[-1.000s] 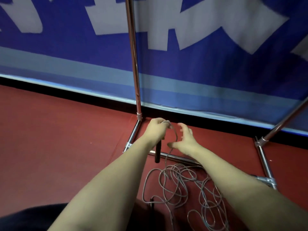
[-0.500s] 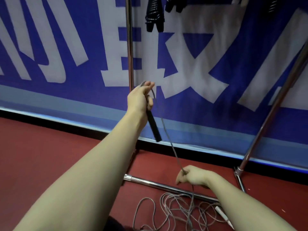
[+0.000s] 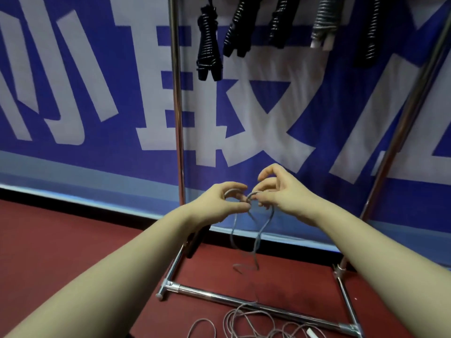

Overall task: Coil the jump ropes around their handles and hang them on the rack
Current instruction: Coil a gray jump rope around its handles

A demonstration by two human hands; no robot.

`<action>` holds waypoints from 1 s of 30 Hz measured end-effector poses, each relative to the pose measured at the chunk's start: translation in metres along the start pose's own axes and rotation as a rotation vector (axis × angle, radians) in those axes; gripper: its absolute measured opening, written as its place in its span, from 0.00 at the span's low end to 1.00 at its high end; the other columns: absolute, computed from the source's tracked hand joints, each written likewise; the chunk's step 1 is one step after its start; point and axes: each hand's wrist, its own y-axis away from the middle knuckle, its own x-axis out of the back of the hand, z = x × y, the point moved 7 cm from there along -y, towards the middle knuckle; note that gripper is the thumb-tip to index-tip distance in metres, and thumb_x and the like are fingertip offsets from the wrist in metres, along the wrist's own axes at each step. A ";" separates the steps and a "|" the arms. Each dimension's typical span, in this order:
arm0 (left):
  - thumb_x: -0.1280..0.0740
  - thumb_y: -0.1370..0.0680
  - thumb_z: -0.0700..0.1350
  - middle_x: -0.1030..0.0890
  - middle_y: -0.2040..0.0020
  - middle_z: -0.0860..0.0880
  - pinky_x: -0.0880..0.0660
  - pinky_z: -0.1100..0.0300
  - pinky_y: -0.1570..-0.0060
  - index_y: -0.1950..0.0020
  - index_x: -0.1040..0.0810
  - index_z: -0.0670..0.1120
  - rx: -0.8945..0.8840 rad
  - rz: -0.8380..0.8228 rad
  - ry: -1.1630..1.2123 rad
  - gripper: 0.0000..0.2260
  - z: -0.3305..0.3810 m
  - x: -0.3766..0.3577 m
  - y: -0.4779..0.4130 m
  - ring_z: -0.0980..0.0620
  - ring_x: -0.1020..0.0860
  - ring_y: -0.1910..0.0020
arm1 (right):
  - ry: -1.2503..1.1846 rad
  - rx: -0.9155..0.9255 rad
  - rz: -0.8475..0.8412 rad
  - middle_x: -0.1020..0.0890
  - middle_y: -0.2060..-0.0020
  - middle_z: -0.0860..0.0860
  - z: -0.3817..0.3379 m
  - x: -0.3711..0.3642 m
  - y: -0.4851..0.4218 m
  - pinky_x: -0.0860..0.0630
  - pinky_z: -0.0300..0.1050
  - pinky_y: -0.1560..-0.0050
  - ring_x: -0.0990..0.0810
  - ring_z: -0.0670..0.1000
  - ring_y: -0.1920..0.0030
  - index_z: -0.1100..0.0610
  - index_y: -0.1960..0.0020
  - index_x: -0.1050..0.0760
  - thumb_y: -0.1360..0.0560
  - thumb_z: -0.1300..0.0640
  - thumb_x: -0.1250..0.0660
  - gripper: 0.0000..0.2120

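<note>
Red floor (image 3: 73, 240), rack footing.
Chrome rack base (image 3: 214, 295) rests on it beneath left hand (image 3: 219, 203) and right hand (image 3: 285, 193); grey jump rope (image 3: 256, 323) lies heaped against its front bar.

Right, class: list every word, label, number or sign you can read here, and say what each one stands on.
"取": large white character on the blue banner; its top is cut off, so it may be part of a taller character.
Other white strokes on either side of it: cropped, unreadable.
On the hanging coiled ropes, rack pole and jump rope: no text visible.
</note>
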 end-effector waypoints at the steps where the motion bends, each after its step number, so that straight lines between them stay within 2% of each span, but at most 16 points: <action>1: 0.30 0.22 0.42 0.19 0.54 0.51 0.36 0.68 0.74 0.39 0.22 0.46 -0.023 0.000 -0.049 0.12 0.002 -0.002 0.000 0.59 0.35 0.77 | -0.044 0.012 -0.006 0.15 0.57 0.55 0.003 0.003 0.002 0.26 0.44 0.64 0.23 0.52 0.65 0.57 0.48 0.33 0.26 0.72 0.32 0.15; 3: 0.32 0.20 0.41 0.21 0.62 0.49 0.35 0.71 0.72 0.45 0.19 0.42 -0.079 0.054 -0.080 0.06 0.008 -0.007 -0.001 0.61 0.32 0.76 | -0.095 -0.007 -0.016 0.16 0.57 0.54 0.013 0.006 0.004 0.27 0.44 0.68 0.24 0.52 0.69 0.58 0.47 0.30 0.27 0.72 0.31 0.15; 6: 0.37 0.19 0.39 0.25 0.66 0.50 0.36 0.71 0.74 0.51 0.20 0.43 -0.115 0.266 -0.012 0.06 0.010 -0.006 -0.010 0.62 0.32 0.77 | -0.032 -0.148 -0.066 0.19 0.59 0.53 0.054 -0.001 0.011 0.28 0.44 0.68 0.24 0.51 0.69 0.58 0.47 0.25 0.29 0.63 0.24 0.14; 8: 0.38 0.18 0.39 0.26 0.66 0.50 0.37 0.70 0.77 0.51 0.21 0.45 -0.090 0.421 0.142 0.07 0.006 0.002 -0.015 0.62 0.32 0.78 | 0.135 -0.221 -0.229 0.19 0.61 0.53 0.085 -0.015 0.022 0.29 0.42 0.67 0.23 0.49 0.71 0.59 0.53 0.23 0.26 0.58 0.27 0.07; 10: 0.38 0.18 0.39 0.26 0.66 0.50 0.36 0.71 0.76 0.48 0.21 0.43 -0.081 0.522 0.255 0.07 0.001 0.012 -0.020 0.62 0.31 0.78 | 0.164 -0.282 -0.452 0.18 0.63 0.53 0.111 -0.028 0.033 0.29 0.41 0.64 0.23 0.46 0.71 0.59 0.55 0.22 0.22 0.55 0.32 0.08; 12: 0.39 0.17 0.39 0.25 0.66 0.50 0.36 0.72 0.76 0.45 0.20 0.41 -0.078 0.593 0.284 0.08 -0.004 0.022 -0.021 0.63 0.31 0.78 | 0.124 -0.337 -0.510 0.17 0.64 0.53 0.123 -0.026 0.039 0.27 0.37 0.61 0.21 0.44 0.68 0.59 0.58 0.22 0.21 0.56 0.34 0.09; 16: 0.40 0.17 0.41 0.25 0.65 0.52 0.35 0.69 0.75 0.44 0.21 0.44 -0.033 0.721 0.375 0.08 -0.015 0.049 -0.024 0.60 0.31 0.75 | 0.203 -0.391 -0.318 0.15 0.59 0.53 0.149 0.011 0.032 0.28 0.30 0.57 0.20 0.42 0.61 0.56 0.61 0.21 0.22 0.58 0.32 0.09; 18: 0.40 0.17 0.42 0.24 0.64 0.51 0.34 0.67 0.72 0.44 0.21 0.45 -0.041 0.721 0.345 0.09 -0.015 0.056 -0.028 0.57 0.31 0.71 | 0.165 -0.481 -0.270 0.14 0.55 0.51 0.166 0.022 0.036 0.29 0.33 0.59 0.21 0.45 0.56 0.56 0.58 0.21 0.20 0.56 0.34 0.08; 20: 0.41 0.16 0.42 0.22 0.61 0.48 0.32 0.63 0.71 0.43 0.22 0.44 0.009 0.645 0.261 0.09 -0.019 0.054 -0.034 0.54 0.29 0.70 | 0.043 -0.552 -0.179 0.14 0.59 0.52 0.176 0.025 0.036 0.31 0.40 0.61 0.21 0.49 0.57 0.57 0.54 0.25 0.17 0.57 0.41 0.09; 22: 0.43 0.16 0.43 0.20 0.50 0.41 0.24 0.55 0.62 0.36 0.25 0.44 0.116 0.509 -0.100 0.12 -0.028 0.052 -0.040 0.46 0.21 0.59 | -0.144 -0.540 0.046 0.18 0.71 0.55 0.169 0.030 0.026 0.26 0.43 0.64 0.19 0.54 0.65 0.59 0.51 0.30 0.16 0.60 0.45 0.08; 24: 0.44 0.16 0.43 0.26 0.34 0.38 0.24 0.50 0.44 0.26 0.32 0.45 0.267 0.335 -0.566 0.18 -0.048 0.051 -0.040 0.39 0.24 0.39 | -0.217 -0.428 0.253 0.28 0.77 0.55 0.147 0.038 0.010 0.24 0.45 0.73 0.25 0.51 0.77 0.58 0.54 0.34 0.16 0.60 0.45 0.08; 25: 0.44 0.16 0.42 0.30 0.29 0.38 0.25 0.52 0.41 0.24 0.34 0.46 0.323 0.272 -0.682 0.19 -0.054 0.051 -0.036 0.38 0.26 0.35 | -0.128 -0.369 0.290 0.31 0.76 0.54 0.133 0.040 0.003 0.27 0.43 0.75 0.30 0.49 0.79 0.57 0.57 0.35 0.17 0.59 0.43 0.10; 26: 0.44 0.16 0.42 0.29 0.29 0.39 0.25 0.56 0.43 0.24 0.35 0.46 0.331 0.237 -0.705 0.19 -0.056 0.049 -0.034 0.40 0.24 0.37 | 0.025 -0.307 0.281 0.32 0.75 0.53 0.117 0.041 -0.004 0.31 0.42 0.75 0.34 0.47 0.79 0.56 0.59 0.35 0.17 0.57 0.41 0.12; 28: 0.42 0.16 0.42 0.18 0.45 0.41 0.25 0.64 0.67 0.25 0.34 0.45 0.276 0.214 -0.495 0.19 -0.050 0.043 -0.031 0.49 0.18 0.62 | 0.303 -0.178 0.172 0.30 0.75 0.49 0.087 0.030 -0.013 0.35 0.42 0.71 0.35 0.47 0.75 0.56 0.61 0.29 0.21 0.55 0.34 0.11; 29: 0.40 0.17 0.42 0.16 0.57 0.43 0.30 0.64 0.76 0.25 0.33 0.46 0.260 0.225 -0.280 0.19 -0.047 0.041 -0.029 0.54 0.24 0.74 | 0.322 -0.128 0.106 0.28 0.74 0.49 0.074 0.021 -0.015 0.34 0.42 0.68 0.33 0.47 0.73 0.56 0.61 0.25 0.23 0.55 0.30 0.10; 30: 0.37 0.18 0.41 0.16 0.63 0.45 0.35 0.64 0.78 0.25 0.32 0.49 0.241 0.232 -0.107 0.21 -0.044 0.039 -0.029 0.55 0.30 0.80 | 0.285 -0.091 0.058 0.24 0.72 0.50 0.062 0.012 -0.016 0.32 0.42 0.66 0.30 0.47 0.71 0.56 0.61 0.21 0.25 0.55 0.28 0.08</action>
